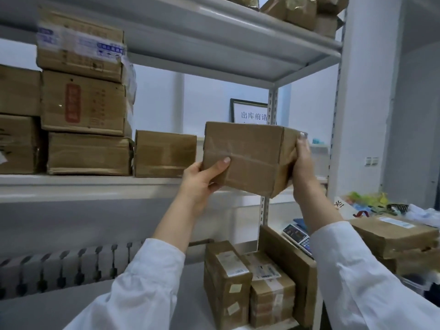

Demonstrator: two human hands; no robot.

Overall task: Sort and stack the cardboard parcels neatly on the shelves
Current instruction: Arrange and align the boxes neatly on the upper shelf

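Two hands hold one taped cardboard parcel (247, 158) in the air, at the level of the middle shelf (95, 186) and in front of its right end. Left hand (202, 179) has its grip closed on the parcel's lower left corner, thumb laid across the front face; right hand (302, 163) has its grip closed on the right end, fingertips reaching the top edge. Both white sleeves are pushed back from the wrists. The parcel is tilted, its lower right corner dipping below the shelf's front edge, and I cannot tell whether it touches the board. Just beside it on the left a small brown box (165, 153) sits on that shelf, then a stack of three larger boxes (85, 94). Behind the parcel a framed notice (250, 110) shows on the wall. Lower down, labelled parcels (247, 287) stand together, with a scale (297, 234) and more boxes to the right.
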